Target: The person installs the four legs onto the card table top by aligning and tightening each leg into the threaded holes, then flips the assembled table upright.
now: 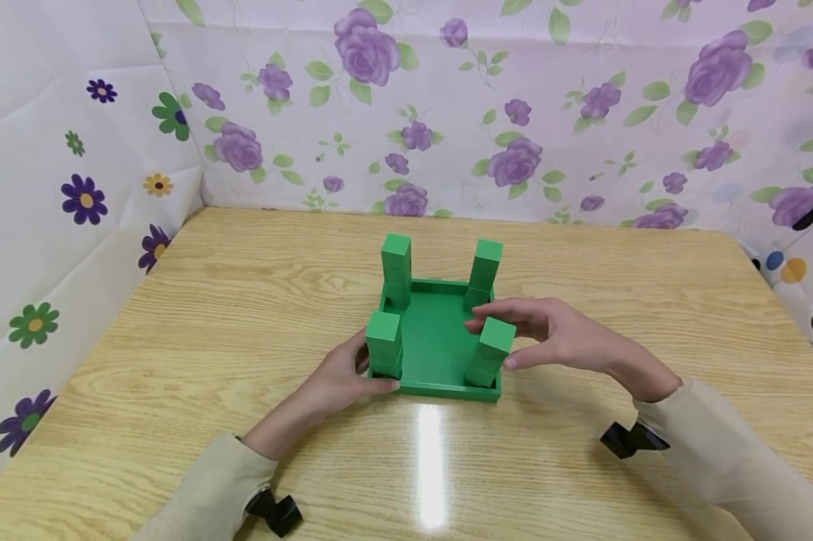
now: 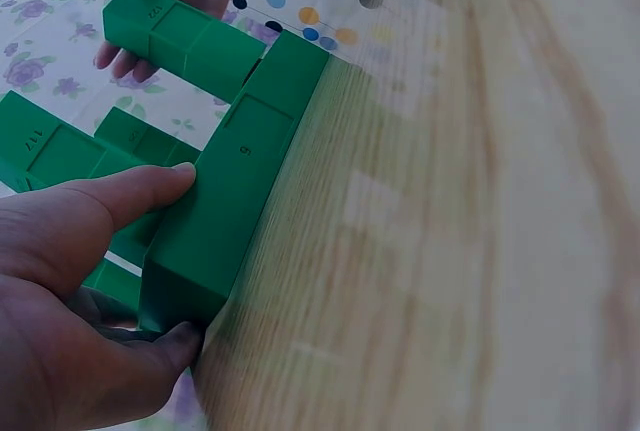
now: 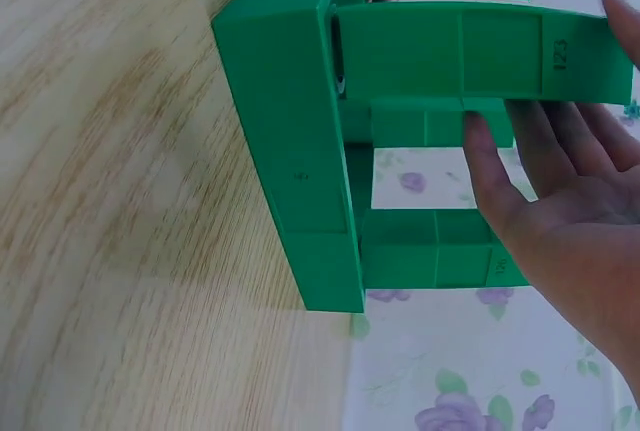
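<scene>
A green square base [image 1: 440, 389] lies on the wooden table [image 1: 244, 300] with a green post upright at each corner. My left hand [image 1: 373, 376] grips the base's near-left corner beside the near-left post [image 1: 383, 344]. In the left wrist view its thumb [image 2: 140, 191] presses the side wall of the base [image 2: 240, 181]. My right hand [image 1: 504, 342] holds the top of the near-right post [image 1: 489, 359] between fingers and thumb. The right wrist view shows its fingers [image 3: 500, 181] lying along that post [image 3: 480, 51]. The far-left post [image 1: 396, 267] and far-right post [image 1: 484, 270] stand untouched.
Floral cloth walls [image 1: 515, 113] close off the back and left of the table, and a dotted cloth [image 1: 805, 270] hangs at the right. Black wrist mounts [image 1: 626, 439] sit on both sleeves. Bare wood surrounds the base on all sides.
</scene>
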The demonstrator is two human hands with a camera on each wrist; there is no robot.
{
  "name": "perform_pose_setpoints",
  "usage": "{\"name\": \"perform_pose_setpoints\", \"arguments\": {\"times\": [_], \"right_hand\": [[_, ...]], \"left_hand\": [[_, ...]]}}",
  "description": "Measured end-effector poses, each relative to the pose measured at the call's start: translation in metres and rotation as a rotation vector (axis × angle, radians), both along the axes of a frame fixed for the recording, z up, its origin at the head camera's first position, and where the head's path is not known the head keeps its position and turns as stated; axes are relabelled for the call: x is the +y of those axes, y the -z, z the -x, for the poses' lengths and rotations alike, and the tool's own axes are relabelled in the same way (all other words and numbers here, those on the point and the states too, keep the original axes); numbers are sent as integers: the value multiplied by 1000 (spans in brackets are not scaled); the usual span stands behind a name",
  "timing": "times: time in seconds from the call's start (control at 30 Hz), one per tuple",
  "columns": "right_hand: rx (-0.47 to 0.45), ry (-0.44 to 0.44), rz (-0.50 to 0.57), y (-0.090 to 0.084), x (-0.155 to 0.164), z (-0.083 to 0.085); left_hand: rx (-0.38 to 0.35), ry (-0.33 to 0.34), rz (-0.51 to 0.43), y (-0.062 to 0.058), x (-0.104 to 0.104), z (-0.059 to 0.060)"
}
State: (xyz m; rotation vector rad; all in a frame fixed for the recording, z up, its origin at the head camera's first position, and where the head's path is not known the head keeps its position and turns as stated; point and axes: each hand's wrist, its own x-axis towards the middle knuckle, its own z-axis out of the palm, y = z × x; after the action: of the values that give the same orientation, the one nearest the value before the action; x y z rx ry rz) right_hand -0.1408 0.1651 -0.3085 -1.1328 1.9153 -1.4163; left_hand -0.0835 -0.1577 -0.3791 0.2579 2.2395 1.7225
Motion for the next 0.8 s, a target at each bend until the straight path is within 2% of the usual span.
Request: {"name": "perform_pose_setpoints", "arguments": {"times": [0.13,0.4,0.8], "right_hand": [[-6,21,3,2,1,1],[101,232,-143,1,-5,-5],[174,423,-239,-4,-18,-17]], "left_hand": [[1,-1,3,0,0,0],[-1,-2,4,0,0,-1],[-3,-1,-9,0,0,-1]]}}
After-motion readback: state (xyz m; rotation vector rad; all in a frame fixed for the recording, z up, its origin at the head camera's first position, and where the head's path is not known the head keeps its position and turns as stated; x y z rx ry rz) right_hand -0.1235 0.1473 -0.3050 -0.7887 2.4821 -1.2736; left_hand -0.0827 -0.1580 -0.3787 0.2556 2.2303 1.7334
